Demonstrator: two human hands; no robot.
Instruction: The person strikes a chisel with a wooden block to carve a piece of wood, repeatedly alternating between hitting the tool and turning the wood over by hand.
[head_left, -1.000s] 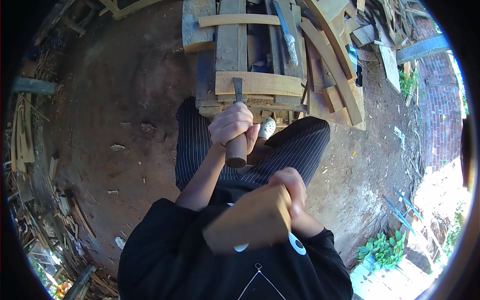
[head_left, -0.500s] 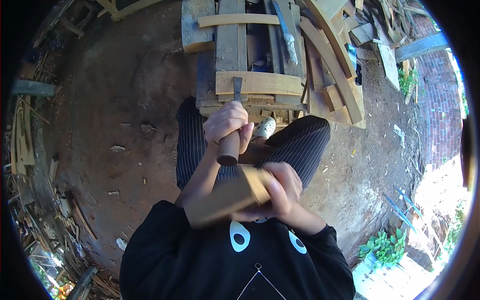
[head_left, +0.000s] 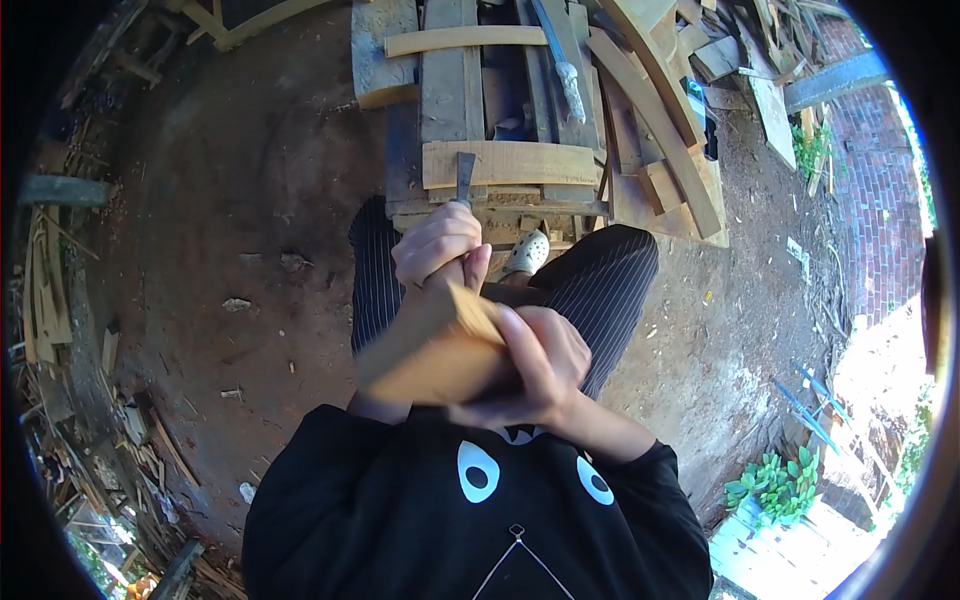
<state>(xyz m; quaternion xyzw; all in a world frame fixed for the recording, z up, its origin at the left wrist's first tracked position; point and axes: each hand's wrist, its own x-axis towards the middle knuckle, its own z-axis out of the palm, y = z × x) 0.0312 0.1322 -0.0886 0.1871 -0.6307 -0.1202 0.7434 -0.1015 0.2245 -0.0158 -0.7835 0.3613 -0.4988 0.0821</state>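
My left hand [head_left: 438, 245] is wrapped around the handle of a chisel [head_left: 466, 178], whose flat dark blade points away from me. The blade tip overlaps a pale, slightly curved piece of wood [head_left: 535, 165] lying across the near end of the plank bench [head_left: 447, 100]. Closer to my body, my right hand [head_left: 548, 360] grips a thick wooden block [head_left: 440, 352], blurred by motion. The block is at the butt end of the chisel handle and hides that end from view.
Another wood strip [head_left: 465, 40] and a blue tool with a wrapped handle [head_left: 570, 90] lie farther up the bench. Long curved boards [head_left: 660, 130] lean on its right. Scrap wood [head_left: 50, 290] is piled along the left. A light-coloured clog [head_left: 527, 252] shows beneath the bench end.
The wooden block in my right hand has swung up and forward to the chisel's butt end, covering the handle. My left hand keeps its grip on the chisel.
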